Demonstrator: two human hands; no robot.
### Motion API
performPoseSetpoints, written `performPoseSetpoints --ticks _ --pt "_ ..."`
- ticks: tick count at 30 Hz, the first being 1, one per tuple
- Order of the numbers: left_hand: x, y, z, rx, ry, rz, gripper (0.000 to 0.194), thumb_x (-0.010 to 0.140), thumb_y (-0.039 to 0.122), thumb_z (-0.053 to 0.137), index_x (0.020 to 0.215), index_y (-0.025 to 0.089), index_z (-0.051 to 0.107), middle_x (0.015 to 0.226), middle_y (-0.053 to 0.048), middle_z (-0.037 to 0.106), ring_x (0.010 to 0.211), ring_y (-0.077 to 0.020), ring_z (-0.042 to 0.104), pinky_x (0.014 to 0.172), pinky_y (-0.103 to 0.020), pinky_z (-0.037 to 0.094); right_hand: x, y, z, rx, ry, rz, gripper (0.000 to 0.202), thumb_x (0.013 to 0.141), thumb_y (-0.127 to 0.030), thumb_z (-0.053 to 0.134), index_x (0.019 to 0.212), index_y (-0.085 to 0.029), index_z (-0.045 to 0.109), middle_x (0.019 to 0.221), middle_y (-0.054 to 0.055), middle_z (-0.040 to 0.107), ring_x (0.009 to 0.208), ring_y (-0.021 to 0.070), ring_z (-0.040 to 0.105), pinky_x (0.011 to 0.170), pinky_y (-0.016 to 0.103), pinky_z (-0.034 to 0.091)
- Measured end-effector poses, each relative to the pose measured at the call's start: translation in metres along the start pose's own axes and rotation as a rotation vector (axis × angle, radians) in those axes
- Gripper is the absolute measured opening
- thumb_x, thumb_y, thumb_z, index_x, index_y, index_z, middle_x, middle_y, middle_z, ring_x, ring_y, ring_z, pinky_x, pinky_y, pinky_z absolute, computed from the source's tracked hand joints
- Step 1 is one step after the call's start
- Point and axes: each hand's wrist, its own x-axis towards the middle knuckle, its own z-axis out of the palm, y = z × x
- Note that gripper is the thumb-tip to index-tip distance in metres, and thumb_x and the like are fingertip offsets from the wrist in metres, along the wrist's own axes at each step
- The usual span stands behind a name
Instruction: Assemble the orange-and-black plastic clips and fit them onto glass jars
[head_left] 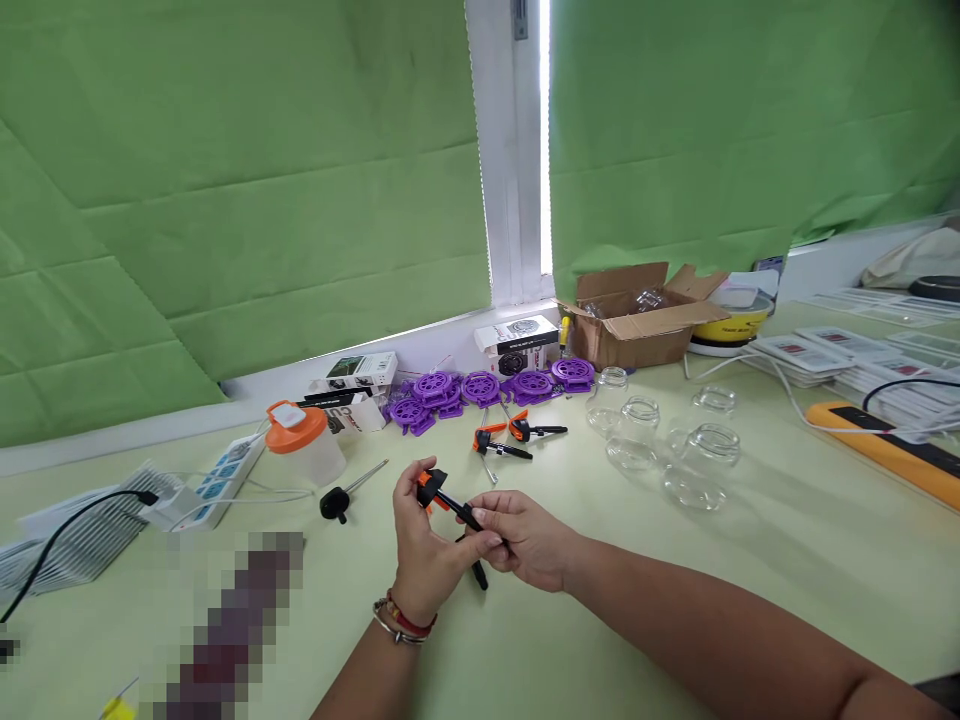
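Note:
Near the middle front of the table, my left hand (426, 545) and my right hand (517, 535) hold one slim black-and-orange plastic part (454, 503). My left fingers curl round its orange and black head, and the left thumb reaches toward the right fingertips. The right fingers pinch the black stem at its lower end. Another black stem (480, 575) lies under my hands, partly hidden. Beyond them, two similar black-and-orange parts with metal rods (504, 448) (536, 430) rest on the table. Left of my hands is a black-handled tool with a metal shaft (339, 502).
Purple round plastic frames (480, 388) line the back, beside printed boxes (517, 350) and an open cardboard box (645, 335). Several clear jars (701, 465) stand to the right. An orange-lidded container (300, 430) and a power strip (225, 480) are left. An orange device (892, 450) lies far right.

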Motion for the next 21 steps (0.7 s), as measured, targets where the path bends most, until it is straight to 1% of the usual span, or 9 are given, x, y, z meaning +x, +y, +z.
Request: performPoseSetpoints --ticks 2,5,7,9,11,13,17,19,21 --pt "0.0 -0.001 0.0 0.064 -0.011 0.012 0.103 0.052 0.041 0.083 0.137 0.023 0.028 0.135 -0.015 0.037 0.122 -0.0333 0.041 0.102 -0.051 0.034 -0.002 -0.001 0.001 -0.004 0.012 -0.006 0.035 0.066 -0.041 0.074 0.074 -0.015 0.053 0.054 -0.007 0.044 0.043 0.0019 0.026 0.043 0.021 0.009" --pt "0.0 -0.001 0.001 0.195 -0.06 0.054 0.107 0.048 0.046 0.083 0.137 0.023 0.027 0.133 -0.015 0.038 0.123 -0.0365 0.037 0.102 -0.055 0.031 -0.003 -0.001 0.002 -0.054 0.058 -0.031 0.034 0.067 -0.042 0.073 0.073 -0.014 0.055 0.055 -0.005 0.05 0.041 0.0024 0.028 0.043 0.022 0.015" --pt "0.001 -0.001 0.003 0.258 -0.086 0.085 0.112 0.044 0.048 0.083 0.137 0.022 0.026 0.132 -0.016 0.039 0.125 -0.0397 0.034 0.102 -0.059 0.027 -0.003 0.0 0.002 -0.102 0.08 -0.065 0.033 0.068 -0.042 0.072 0.071 -0.014 0.055 0.055 -0.004 0.053 0.04 0.0026 0.03 0.044 0.022 0.02" --pt "0.001 -0.003 0.004 0.265 -0.123 0.095 0.114 0.043 0.048 0.083 0.137 0.021 0.025 0.133 -0.017 0.037 0.128 -0.0413 0.031 0.102 -0.061 0.025 -0.003 0.002 0.001 -0.132 0.093 -0.094 0.033 0.067 -0.042 0.072 0.069 -0.013 0.056 0.056 -0.002 0.056 0.042 0.003 0.034 0.046 0.022 0.025" --pt "0.0 -0.004 0.005 0.232 -0.177 0.08 0.116 0.044 0.045 0.083 0.139 0.02 0.021 0.137 -0.019 0.032 0.128 -0.0411 0.031 0.101 -0.059 0.029 -0.002 0.004 0.0 -0.135 0.105 -0.09 0.034 0.065 -0.042 0.073 0.069 -0.013 0.056 0.058 -0.001 0.058 0.044 0.0045 0.04 0.047 0.022 0.028" --pt "-0.002 -0.006 0.007 0.213 -0.226 0.061 0.118 0.044 0.042 0.082 0.14 0.019 0.018 0.14 -0.02 0.028 0.128 -0.0406 0.032 0.1 -0.058 0.032 -0.001 0.005 -0.002 -0.123 0.119 -0.062 0.035 0.064 -0.043 0.073 0.07 -0.013 0.056 0.06 0.0 0.059 0.044 0.0058 0.042 0.043 0.021 0.028" --pt "-0.004 -0.007 0.01 0.248 -0.271 0.05 0.125 0.04 0.043 0.082 0.141 0.016 0.014 0.141 -0.021 0.025 0.129 -0.0425 0.028 0.1 -0.059 0.032 0.001 0.006 -0.006 -0.089 0.137 -0.019 0.033 0.065 -0.042 0.072 0.07 -0.014 0.055 0.06 0.001 0.061 0.04 0.0061 0.042 0.037 0.02 0.021" --pt "-0.005 -0.006 0.012 0.268 -0.265 0.05 0.124 0.042 0.042 0.082 0.142 0.016 0.014 0.14 -0.021 0.026 0.131 -0.0427 0.026 0.102 -0.059 0.031 0.002 0.006 -0.007 -0.067 0.145 -0.014 0.031 0.065 -0.039 0.072 0.07 -0.013 0.056 0.06 0.002 0.062 0.044 0.007 0.046 0.038 0.019 0.022" --pt "-0.006 -0.004 0.014 0.291 -0.232 0.051 0.118 0.045 0.039 0.08 0.141 0.015 0.015 0.139 -0.021 0.029 0.131 -0.0419 0.025 0.102 -0.059 0.031 0.003 0.007 -0.009 -0.047 0.128 -0.018 0.029 0.067 -0.037 0.072 0.07 -0.012 0.057 0.062 0.002 0.063 0.048 0.0067 0.048 0.041 0.019 0.025"
